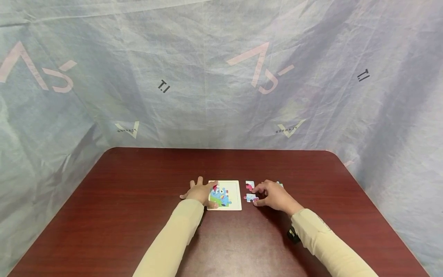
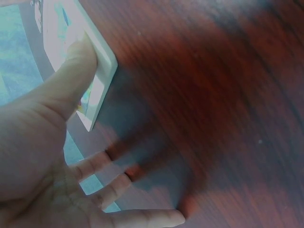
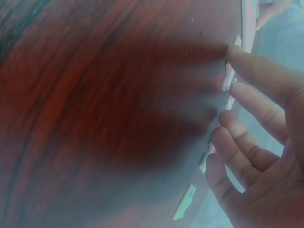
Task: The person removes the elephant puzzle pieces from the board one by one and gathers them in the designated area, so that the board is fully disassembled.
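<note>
My left hand point(image 1: 199, 192) lies spread at the left side of a white-rimmed puzzle board point(image 1: 236, 195), thumb over its face and other fingers straight on the table. A partly assembled picture of a blue cartoon animal point(image 1: 221, 196) fills the board's left part. Right of the board, my right hand point(image 1: 277, 196) holds a light-blue and pink puzzle piece point(image 1: 250, 198) flat on the table between thumb and index finger. Just above it lies a pink and white puzzle piece point(image 1: 250, 185), near the index fingertip. The right wrist view shows the fingers point(image 3: 256, 76) curved around the piece edge-on.
More puzzle pieces point(image 1: 280, 184) lie beyond the right hand, partly hidden by it; a green-edged puzzle piece point(image 3: 184, 203) shows in the right wrist view. The dark red wooden table point(image 1: 138, 181) has a grey printed cloth point(image 1: 207, 107) hanging behind and beside it.
</note>
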`<act>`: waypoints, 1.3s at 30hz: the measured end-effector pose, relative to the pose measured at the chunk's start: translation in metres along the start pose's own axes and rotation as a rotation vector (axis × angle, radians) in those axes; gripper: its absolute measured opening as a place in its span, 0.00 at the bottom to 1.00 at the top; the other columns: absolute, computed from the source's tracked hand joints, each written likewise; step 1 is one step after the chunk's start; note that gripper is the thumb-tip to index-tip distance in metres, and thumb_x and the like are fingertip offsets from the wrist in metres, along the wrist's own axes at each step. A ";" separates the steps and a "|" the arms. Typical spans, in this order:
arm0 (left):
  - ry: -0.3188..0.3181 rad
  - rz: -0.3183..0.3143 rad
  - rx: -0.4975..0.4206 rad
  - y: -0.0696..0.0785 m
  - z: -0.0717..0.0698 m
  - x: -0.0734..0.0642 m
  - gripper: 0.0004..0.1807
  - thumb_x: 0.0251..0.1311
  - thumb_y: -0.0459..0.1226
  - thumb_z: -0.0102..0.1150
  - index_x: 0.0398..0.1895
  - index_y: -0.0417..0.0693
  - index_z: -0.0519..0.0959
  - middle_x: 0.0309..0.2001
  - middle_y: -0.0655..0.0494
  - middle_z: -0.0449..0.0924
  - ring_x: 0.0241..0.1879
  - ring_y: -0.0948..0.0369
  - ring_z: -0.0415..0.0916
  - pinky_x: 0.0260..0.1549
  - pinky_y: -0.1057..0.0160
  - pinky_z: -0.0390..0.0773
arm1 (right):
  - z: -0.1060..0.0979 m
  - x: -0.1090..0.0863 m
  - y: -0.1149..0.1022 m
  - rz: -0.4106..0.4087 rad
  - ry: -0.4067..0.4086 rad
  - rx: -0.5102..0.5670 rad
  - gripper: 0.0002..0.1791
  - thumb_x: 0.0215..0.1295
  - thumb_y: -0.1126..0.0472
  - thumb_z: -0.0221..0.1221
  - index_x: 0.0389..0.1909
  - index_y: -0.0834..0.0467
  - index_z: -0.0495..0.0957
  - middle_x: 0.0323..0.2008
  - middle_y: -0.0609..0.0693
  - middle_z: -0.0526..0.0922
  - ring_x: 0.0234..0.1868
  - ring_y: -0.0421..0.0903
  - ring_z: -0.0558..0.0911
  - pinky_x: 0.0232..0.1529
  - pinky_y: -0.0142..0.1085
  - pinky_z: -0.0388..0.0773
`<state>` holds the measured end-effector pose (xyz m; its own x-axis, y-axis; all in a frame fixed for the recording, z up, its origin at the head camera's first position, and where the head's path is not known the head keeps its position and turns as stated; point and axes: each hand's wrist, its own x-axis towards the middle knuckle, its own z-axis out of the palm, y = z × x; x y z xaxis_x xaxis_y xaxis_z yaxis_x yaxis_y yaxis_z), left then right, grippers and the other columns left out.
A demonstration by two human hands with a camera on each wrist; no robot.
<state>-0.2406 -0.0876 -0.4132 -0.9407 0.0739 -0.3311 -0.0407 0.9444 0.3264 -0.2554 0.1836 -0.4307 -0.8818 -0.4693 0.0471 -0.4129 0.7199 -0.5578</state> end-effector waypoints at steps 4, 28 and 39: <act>0.002 0.000 0.002 0.001 0.000 0.000 0.49 0.53 0.45 0.77 0.78 0.63 0.63 0.79 0.38 0.46 0.76 0.36 0.43 0.54 0.20 0.64 | 0.000 0.000 0.000 0.017 -0.007 0.005 0.14 0.56 0.63 0.75 0.44 0.59 0.87 0.35 0.50 0.76 0.35 0.47 0.73 0.37 0.39 0.73; -0.001 -0.001 -0.011 0.004 -0.005 -0.008 0.49 0.53 0.45 0.77 0.78 0.63 0.63 0.79 0.38 0.46 0.77 0.36 0.42 0.53 0.19 0.63 | -0.003 0.002 0.000 0.021 -0.027 -0.028 0.11 0.58 0.64 0.74 0.41 0.56 0.87 0.35 0.50 0.76 0.36 0.48 0.74 0.38 0.39 0.73; -0.001 0.004 -0.019 0.002 -0.003 -0.006 0.49 0.54 0.45 0.77 0.79 0.62 0.63 0.79 0.38 0.46 0.77 0.36 0.42 0.54 0.19 0.63 | -0.006 0.007 -0.003 0.028 0.012 -0.001 0.13 0.57 0.63 0.75 0.44 0.57 0.87 0.34 0.50 0.76 0.35 0.47 0.73 0.36 0.39 0.72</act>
<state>-0.2359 -0.0868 -0.4079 -0.9405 0.0784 -0.3306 -0.0429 0.9378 0.3446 -0.2614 0.1810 -0.4239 -0.8958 -0.4426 0.0418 -0.3884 0.7334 -0.5579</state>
